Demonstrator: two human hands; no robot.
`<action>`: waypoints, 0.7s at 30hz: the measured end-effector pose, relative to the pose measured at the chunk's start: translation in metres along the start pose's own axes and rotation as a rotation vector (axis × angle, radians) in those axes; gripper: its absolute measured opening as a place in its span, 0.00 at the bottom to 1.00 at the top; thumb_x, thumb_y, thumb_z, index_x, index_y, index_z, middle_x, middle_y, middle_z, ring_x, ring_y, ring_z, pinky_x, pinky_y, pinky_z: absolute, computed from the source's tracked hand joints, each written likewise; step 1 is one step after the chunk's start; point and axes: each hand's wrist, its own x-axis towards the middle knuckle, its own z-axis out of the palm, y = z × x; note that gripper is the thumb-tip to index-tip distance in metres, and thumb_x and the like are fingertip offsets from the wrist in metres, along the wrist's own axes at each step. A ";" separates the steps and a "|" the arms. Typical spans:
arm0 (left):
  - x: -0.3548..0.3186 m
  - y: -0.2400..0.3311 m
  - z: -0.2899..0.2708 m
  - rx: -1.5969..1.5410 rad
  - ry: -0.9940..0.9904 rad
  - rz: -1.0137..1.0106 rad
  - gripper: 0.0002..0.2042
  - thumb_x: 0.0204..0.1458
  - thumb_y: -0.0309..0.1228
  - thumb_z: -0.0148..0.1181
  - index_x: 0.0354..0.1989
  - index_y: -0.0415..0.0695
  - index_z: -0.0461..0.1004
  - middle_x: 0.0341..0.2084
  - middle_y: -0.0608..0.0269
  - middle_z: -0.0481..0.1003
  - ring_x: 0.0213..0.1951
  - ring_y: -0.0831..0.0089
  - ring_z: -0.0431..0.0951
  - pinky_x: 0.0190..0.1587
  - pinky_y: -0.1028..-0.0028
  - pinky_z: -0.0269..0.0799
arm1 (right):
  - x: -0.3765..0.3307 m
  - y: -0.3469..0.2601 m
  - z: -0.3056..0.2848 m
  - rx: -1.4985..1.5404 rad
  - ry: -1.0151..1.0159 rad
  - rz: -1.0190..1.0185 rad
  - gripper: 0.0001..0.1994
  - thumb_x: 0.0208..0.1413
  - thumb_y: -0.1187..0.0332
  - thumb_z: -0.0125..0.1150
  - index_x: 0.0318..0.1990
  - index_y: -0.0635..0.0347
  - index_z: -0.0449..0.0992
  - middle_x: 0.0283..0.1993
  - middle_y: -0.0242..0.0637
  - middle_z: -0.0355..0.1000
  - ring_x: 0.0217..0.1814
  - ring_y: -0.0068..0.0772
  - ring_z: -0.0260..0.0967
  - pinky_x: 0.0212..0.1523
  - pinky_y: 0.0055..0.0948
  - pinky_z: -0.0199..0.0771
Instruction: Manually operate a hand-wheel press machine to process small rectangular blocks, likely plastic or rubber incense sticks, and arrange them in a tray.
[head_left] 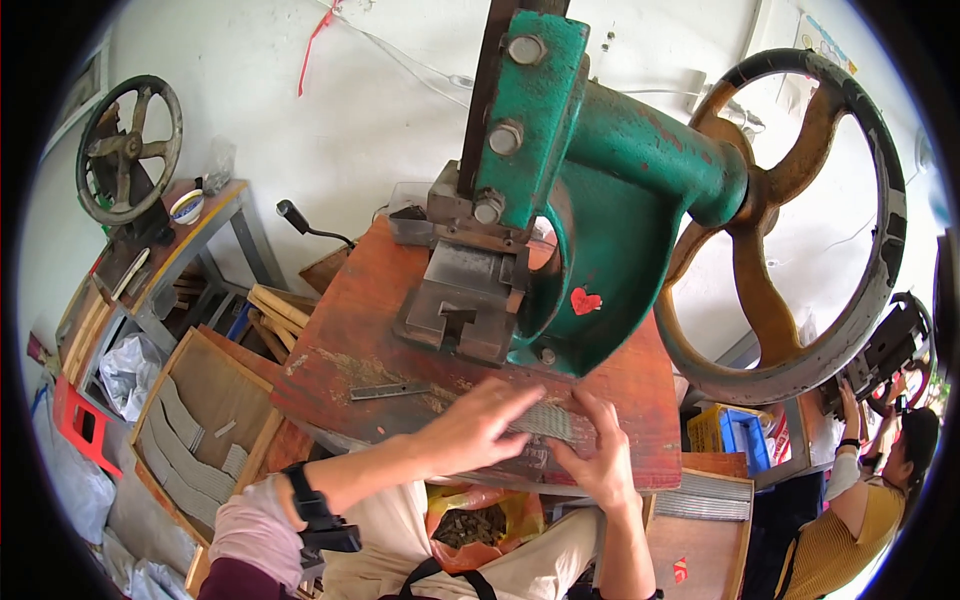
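A small bundle of thin grey ridged metal strips (545, 421) is between my hands at the front edge of the worktable. My left hand (480, 425) closes on its left end, index finger along the far side and thumb nearer me. Around the right end, the thumb and fingers of my right hand (602, 455) pinch it. Just beyond stands a green hand press (640, 150) with a slotted steel die block (460, 310) under its ram. A flat metal bar (388, 391) lies on the reddish wooden tabletop (335, 330), left of the bundle.
A large handwheel (745, 240) juts out right of the press. Wooden trays with grey strips flank me, one left (265, 425), one right (740, 545). An orange-yellow bag (437, 505) of small pieces sits between my legs. At far right another person (850, 510) works.
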 end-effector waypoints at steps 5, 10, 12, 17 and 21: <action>0.010 -0.043 -0.074 -0.123 0.358 -0.006 0.45 0.39 0.16 0.62 0.66 0.45 0.42 0.57 0.53 0.58 0.48 0.68 0.70 0.50 0.69 0.67 | 0.085 -0.037 0.058 0.114 0.120 -0.157 0.41 0.44 0.73 0.65 0.64 0.69 0.46 0.51 0.46 0.68 0.55 0.44 0.65 0.56 0.37 0.64; 0.058 -0.088 -0.106 -0.265 0.368 -0.120 0.50 0.40 0.17 0.64 0.66 0.40 0.30 0.61 0.44 0.42 0.50 0.59 0.69 0.52 0.66 0.68 | 0.147 -0.026 0.099 0.043 0.262 -0.042 0.44 0.46 0.73 0.64 0.65 0.71 0.39 0.51 0.52 0.68 0.56 0.47 0.66 0.55 0.36 0.64; 0.072 -0.095 -0.112 -0.150 0.261 -0.179 0.51 0.40 0.18 0.63 0.65 0.37 0.27 0.61 0.40 0.41 0.54 0.52 0.65 0.55 0.62 0.66 | 0.160 -0.032 0.097 0.190 0.248 0.009 0.40 0.44 0.77 0.62 0.63 0.75 0.44 0.51 0.59 0.65 0.58 0.56 0.59 0.58 0.42 0.59; 0.077 -0.112 -0.111 0.208 0.344 -0.056 0.50 0.43 0.20 0.63 0.65 0.41 0.26 0.59 0.42 0.52 0.50 0.56 0.70 0.50 0.64 0.68 | 0.185 -0.028 0.091 -0.031 0.251 0.065 0.33 0.41 0.76 0.66 0.55 0.71 0.56 0.50 0.60 0.63 0.55 0.60 0.59 0.55 0.45 0.59; 0.022 -0.089 -0.111 0.311 0.446 -0.178 0.30 0.49 0.26 0.61 0.59 0.36 0.53 0.49 0.43 0.67 0.48 0.53 0.71 0.50 0.62 0.66 | 0.185 -0.017 0.089 -0.059 0.264 0.026 0.30 0.42 0.74 0.67 0.52 0.70 0.59 0.48 0.57 0.64 0.53 0.59 0.60 0.54 0.45 0.59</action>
